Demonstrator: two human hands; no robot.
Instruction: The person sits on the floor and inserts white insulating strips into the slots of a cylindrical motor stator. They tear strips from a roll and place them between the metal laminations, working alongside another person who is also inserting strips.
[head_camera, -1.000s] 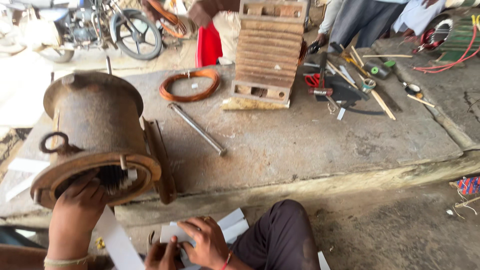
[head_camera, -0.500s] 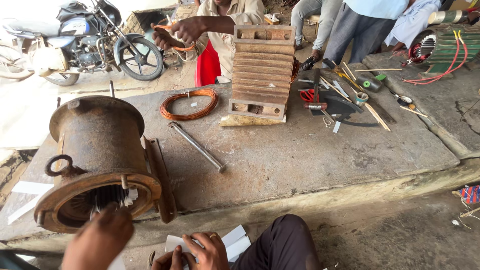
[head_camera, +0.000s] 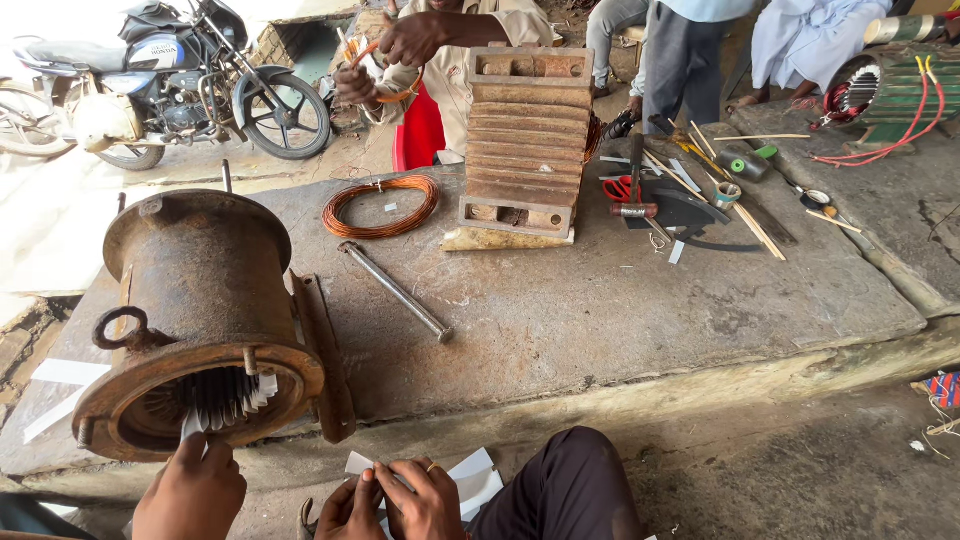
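— So, where was the left hand (head_camera: 192, 490)?

— At the lower rim of the rusty motor housing (head_camera: 205, 320), which lay on its side at the near-left edge of the stone slab (head_camera: 620, 310). The fingers were curled up against the opening, touching a white paper strip (head_camera: 192, 424) that hung from the fan of white strips inside the bore (whether they pinched it or only pressed it, I couldn't tell).

— And the right hand (head_camera: 425, 500)?

— Low in the frame, just beside the dark-trousered knee (head_camera: 560, 490). Fingers bent and closed on a sheet of white paper (head_camera: 470, 478); another hand (head_camera: 345, 510) sat right against it on the same sheets.

— Anything else on the slab?

— A steel rod (head_camera: 395, 290) lay diagonally near the housing, a coil of copper wire (head_camera: 380, 205) beyond it, then a stepped wooden former (head_camera: 525, 140) standing upright. Scissors and hand tools (head_camera: 690, 185) were scattered to the right. Further back, a person's hands (head_camera: 385, 60) worked copper wire, and a motorcycle (head_camera: 170, 80) stood at the far left.
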